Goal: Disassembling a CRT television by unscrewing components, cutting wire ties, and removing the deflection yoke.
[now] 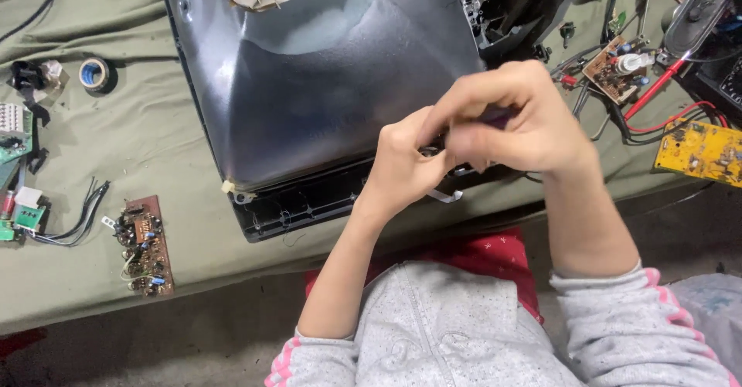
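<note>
A small dark part [495, 116] is being gripped by both hands, left [406, 163] and right [518, 120], at the tube's [325, 78] near edge, work seemingly unfinished.

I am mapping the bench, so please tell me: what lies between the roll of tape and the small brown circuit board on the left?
In the head view, only bare green cloth lies between the roll of tape and the brown circuit board.

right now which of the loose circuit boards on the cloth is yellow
The yellow circuit board lies at the far right edge, beside the red wires. The brown board at lower left and the small brown board at upper right are not yellow.
</note>
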